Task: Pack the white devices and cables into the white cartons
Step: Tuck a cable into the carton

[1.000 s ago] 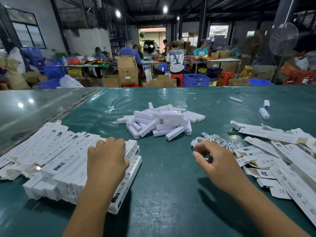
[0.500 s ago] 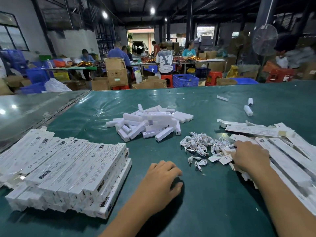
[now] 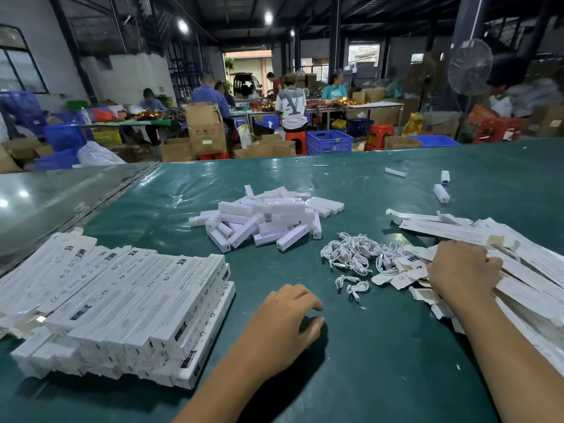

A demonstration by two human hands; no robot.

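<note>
A heap of white stick-shaped devices (image 3: pixel 265 218) lies mid-table. To its right sits a tangle of small white cables (image 3: pixel 354 254). Flat unfolded white cartons (image 3: pixel 518 270) are spread at the right; my right hand (image 3: pixel 462 270) lies on them, fingers curled around the edge of one. A stack of closed white cartons (image 3: pixel 122 306) fills the left. My left hand (image 3: pixel 287 325) rests on the green table (image 3: pixel 366 361) with loosely curled fingers, holding nothing.
Two loose devices (image 3: pixel 441 193) and a carton piece (image 3: pixel 395 171) lie far right on the table. Beyond the far edge, people work at tables among cardboard boxes (image 3: pixel 206 129), blue crates (image 3: pixel 328 141) and red stools (image 3: pixel 379 133). A fan (image 3: pixel 469 67) stands at the right.
My left hand left the packed carton stack and came down on the table in front of me. My right hand moved from near the cables to the flat cartons on the right.
</note>
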